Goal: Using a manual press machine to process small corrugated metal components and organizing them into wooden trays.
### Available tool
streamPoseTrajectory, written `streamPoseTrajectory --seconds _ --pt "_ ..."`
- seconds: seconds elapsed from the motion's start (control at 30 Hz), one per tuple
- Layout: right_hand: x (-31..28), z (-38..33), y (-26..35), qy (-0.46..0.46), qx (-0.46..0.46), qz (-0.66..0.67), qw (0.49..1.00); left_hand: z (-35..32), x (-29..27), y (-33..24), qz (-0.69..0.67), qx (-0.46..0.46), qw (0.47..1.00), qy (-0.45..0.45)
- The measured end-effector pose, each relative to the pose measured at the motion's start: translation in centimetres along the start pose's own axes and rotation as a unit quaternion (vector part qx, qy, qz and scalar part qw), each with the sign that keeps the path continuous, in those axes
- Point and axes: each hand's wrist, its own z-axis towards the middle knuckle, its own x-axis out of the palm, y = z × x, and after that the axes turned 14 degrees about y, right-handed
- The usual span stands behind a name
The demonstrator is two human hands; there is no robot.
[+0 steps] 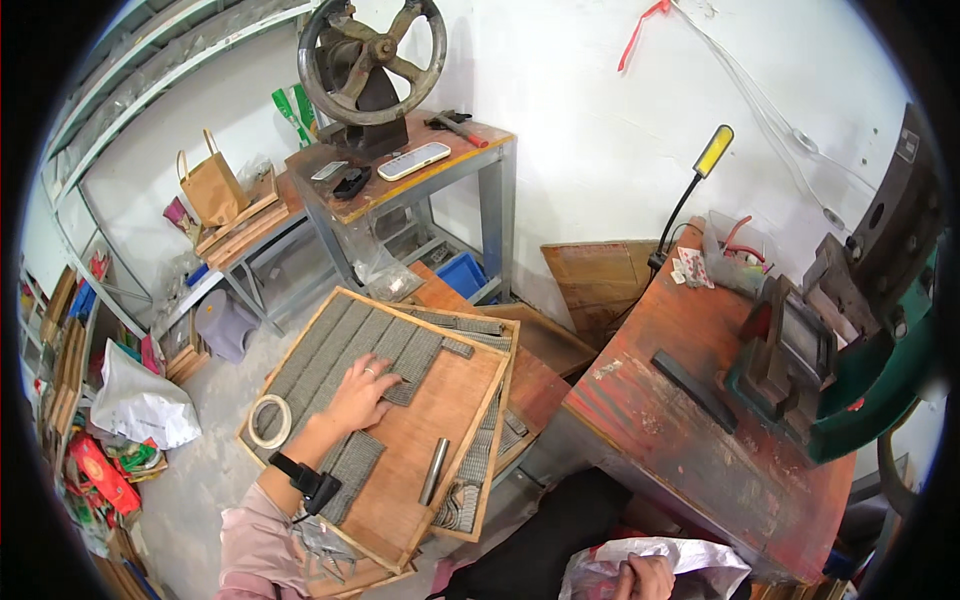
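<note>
Evidently, the left hand (362, 393) lies loosely spread over grey ribbed strips (335, 345) in the top wooden tray (440, 400); the right hand (645, 577) curls at a silvery bag (712, 556), its grip unverifiable. Strips judged light, rough, liable to bend; hold by 2 long edges.

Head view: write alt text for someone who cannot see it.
A person's left hand lies over grey ribbed strips in a wooden tray, while the right hand is at a white bag. At right, a workbench bears a green machine.
</note>
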Motion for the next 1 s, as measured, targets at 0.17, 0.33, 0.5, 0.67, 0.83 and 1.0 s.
streamPoseTrajectory --seconds 0.17,0.33,0.5,0.67,0.83,1.0 --pt "0.4 0.0 0.0 0.046 0.055 0.014 0.997 0.5 -1.0 0.6 -0.003 -0.045 0.993 0.111" --pt "-0.1 -1.6 -0.3 0.020 0.086 -0.009 0.996 0.6 -0.5 0.2 0.012 0.006 0.996 0.084" --pt "-0.3 -3.0 -2.8 0.056 0.073 -0.052 0.994 -1.0 0.1 -1.4 -0.079 -0.056 0.984 0.149" --pt "-2.5 -2.4 -3.5 0.019 0.048 -0.061 0.997 -2.4 3.3 -0.1 0.000 -0.023 0.999 0.033" --pt "-6.0 -5.2 -5.5 -0.046 0.099 -0.116 0.987 -1.7 0.4 -2.5 -0.109 -0.034 0.985 0.127" --pt "-9.0 -3.0 -5.6 -0.142 0.117 -0.055 0.981 -1.9 -6.9 -9.4 -0.421 0.036 0.900 0.107"
